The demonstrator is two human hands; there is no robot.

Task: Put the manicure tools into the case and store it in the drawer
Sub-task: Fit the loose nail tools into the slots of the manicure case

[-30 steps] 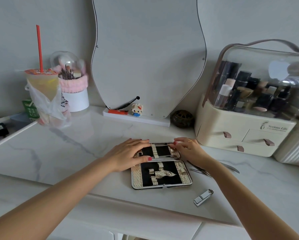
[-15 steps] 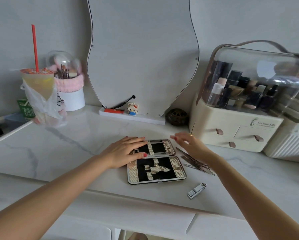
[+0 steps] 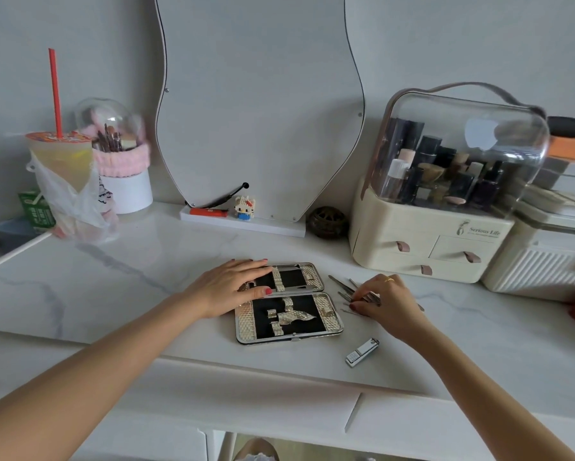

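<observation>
Compared with half a second earlier, the right hand (image 3: 387,302) has been moved off the far half of the case (image 3: 287,302) and lowered onto the loose manicure tools (image 3: 347,289) lying on the worktop (image 3: 129,277) just right of the case; its fingers are curled over the bundle, though whether a tool is actually pinched cannot be told. The left hand (image 3: 233,286) is kept where it was, fingers straight and pressed flat on the left part of the case's far half. The case is laid open near the front edge of the worktop, its two halves one behind the other, each long axis running left to right. The thin tools are fanned with their tips pointing away and to the left. A nail clipper (image 3: 362,352) is set apart nearer the front edge, lying diagonally.
</observation>
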